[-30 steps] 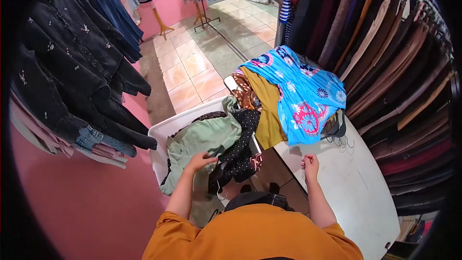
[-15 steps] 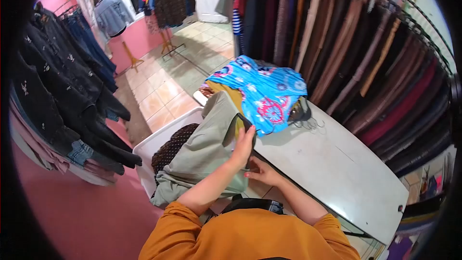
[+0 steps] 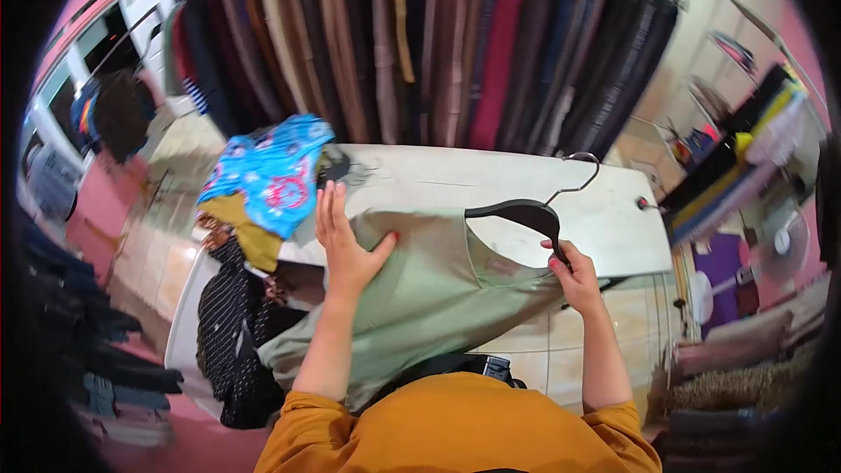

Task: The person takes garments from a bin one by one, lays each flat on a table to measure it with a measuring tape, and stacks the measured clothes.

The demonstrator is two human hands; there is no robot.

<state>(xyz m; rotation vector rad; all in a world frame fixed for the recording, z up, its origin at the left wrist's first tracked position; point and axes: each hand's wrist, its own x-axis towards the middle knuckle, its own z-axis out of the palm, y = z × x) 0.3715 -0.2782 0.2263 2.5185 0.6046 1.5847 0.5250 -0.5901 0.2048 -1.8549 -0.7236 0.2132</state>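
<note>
A light green garment [image 3: 420, 271] hangs from a black clothes hanger [image 3: 519, 212] in front of me, its neckline facing right. The hanger's metal hook points up over the white table. My right hand [image 3: 575, 277] grips the hanger's right end, thumb and fingers closed at the garment's shoulder. With fingers stretched out, my left hand [image 3: 349, 250] lies against the garment's other shoulder. Fabric covers the hanger's left end. The garment's lower part drapes left over the edge of a white bin [image 3: 180, 333].
On the white table [image 3: 604, 210] lies a blue patterned cloth [image 3: 280, 171] over a mustard one [image 3: 250, 232]. A dark dotted garment [image 3: 229, 333] spills from the bin. Behind the table runs a rack of hanging trousers [image 3: 429, 52]. A fan [image 3: 775, 250] stands at the right.
The view has swung right. The green garment has moved right and is spread out, and the black hanger now shows in its neckline. My right hand has moved right onto the hanger; my hands are farther apart.
</note>
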